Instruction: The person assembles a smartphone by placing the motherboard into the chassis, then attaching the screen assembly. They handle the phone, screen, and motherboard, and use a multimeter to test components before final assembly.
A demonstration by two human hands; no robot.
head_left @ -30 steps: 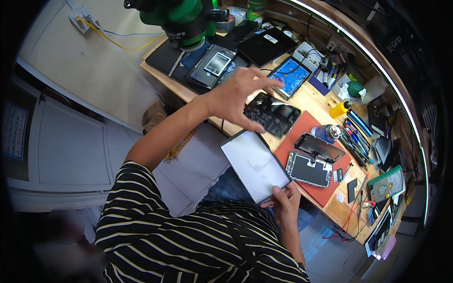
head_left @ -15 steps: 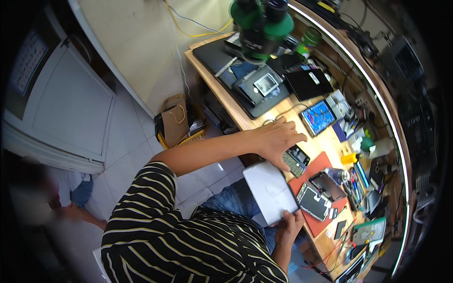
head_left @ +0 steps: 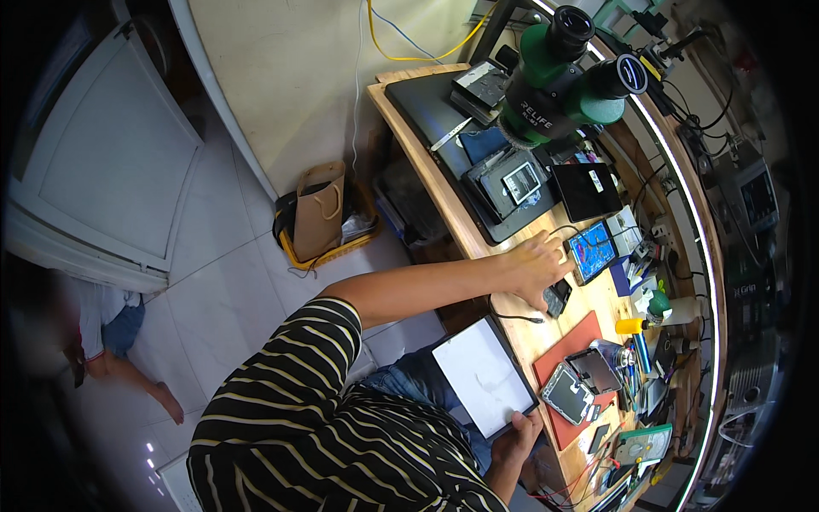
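Note:
Over the wooden workbench, my left hand [head_left: 537,271] reaches out with bent fingers. Its thumb and fingers span a small dark phone [head_left: 558,299], which the hand partly covers. My right hand [head_left: 517,433] grips the lower corner of a flat white panel with a dark border [head_left: 482,375], about tablet size, thumb on its face. The panel is tilted above my lap, beside the bench edge. Just beyond my left hand lies a device with a lit blue screen [head_left: 593,253]. A black cable [head_left: 519,319] ends on the wood near the phone.
An orange-red mat [head_left: 546,369] carries an opened device [head_left: 568,394]. A green microscope [head_left: 546,94] rises over a dark mat [head_left: 422,111] at the far left of the bench. Tools and a green meter [head_left: 644,445] crowd the right. A yellow basket [head_left: 363,243] stands on the floor; another person [head_left: 111,333] is at left.
The view has shifted. My left hand has moved with the phone toward the blue-screened device, away from the orange-red mat. My right hand still holds the white panel.

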